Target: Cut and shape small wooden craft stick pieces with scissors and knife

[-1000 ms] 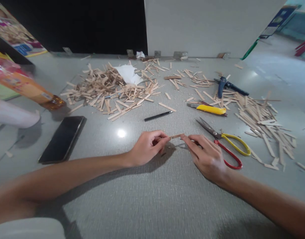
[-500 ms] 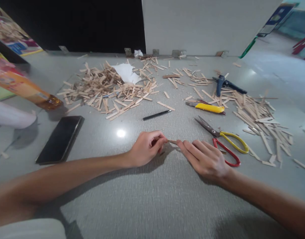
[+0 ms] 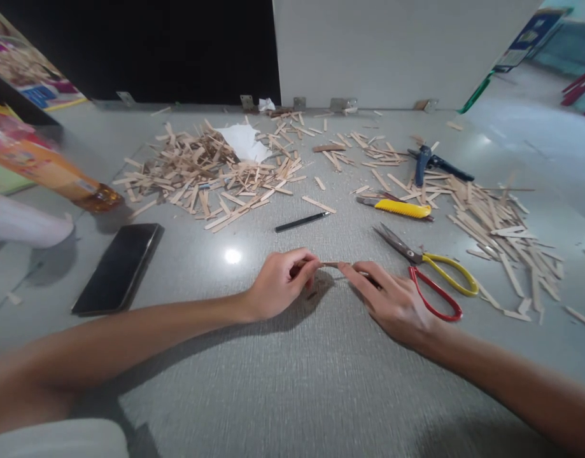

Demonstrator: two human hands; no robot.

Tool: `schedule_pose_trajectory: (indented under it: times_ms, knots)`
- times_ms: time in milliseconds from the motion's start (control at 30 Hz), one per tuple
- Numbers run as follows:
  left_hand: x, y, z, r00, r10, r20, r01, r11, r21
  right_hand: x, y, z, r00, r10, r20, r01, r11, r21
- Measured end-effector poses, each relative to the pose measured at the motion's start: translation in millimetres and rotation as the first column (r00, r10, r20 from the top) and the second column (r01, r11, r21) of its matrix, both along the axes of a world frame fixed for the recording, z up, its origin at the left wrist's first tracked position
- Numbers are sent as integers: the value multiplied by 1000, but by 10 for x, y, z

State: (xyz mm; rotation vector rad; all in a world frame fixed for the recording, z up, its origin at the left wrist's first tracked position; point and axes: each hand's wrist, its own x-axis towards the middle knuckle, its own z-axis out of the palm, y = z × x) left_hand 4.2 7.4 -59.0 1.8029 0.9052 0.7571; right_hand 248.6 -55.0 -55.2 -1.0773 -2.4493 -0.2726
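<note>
Between my two hands a small wooden stick (image 3: 330, 264) is held level, a little above the grey table (image 3: 292, 381). My left hand (image 3: 283, 284) pinches its left end between thumb and fingers. Thumb and fingertips of my right hand (image 3: 392, 299) close on the other end. Just right of that hand lie open scissors (image 3: 411, 256) with one yellow and one red handle. A black craft knife (image 3: 302, 221) rests beyond my hands, its tip near a loose stick.
Cut wooden sticks (image 3: 191, 168) are heaped at the back left, under white paper (image 3: 246, 141); more sticks (image 3: 516, 245) lie right. A yellow cutter (image 3: 401, 207) and dark blue pliers-like tool (image 3: 438, 165) lie back right. A phone (image 3: 118, 270) and bottle (image 3: 58, 172) are left.
The stick and my right fingertips have risen slightly, and my right index finger is now more raised and bent. My left hand has barely moved.
</note>
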Motion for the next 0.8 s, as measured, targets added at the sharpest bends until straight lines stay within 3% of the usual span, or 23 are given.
schedule_pose_trajectory:
  times_ms: [233, 467, 700, 800]
  knots:
    - [5, 6, -14, 999, 22, -43, -19, 997, 72, 40, -2, -95, 1000, -1, -18, 0, 998, -68]
    - [-1, -6, -65, 998, 43, -37, -38, 990, 137, -43, 18, -168, 942, -106, -319, 1, 949, -315]
    - [0, -12, -60, 998, 50, -31, -45, 989, 138, -55, -34, -210, 982, -93, -165, 58, 977, -205]
    - [-1, -2, -50, 998, 52, -26, -48, 991, 123, -77, -26, -209, 971, -129, -201, 80, 969, -234]
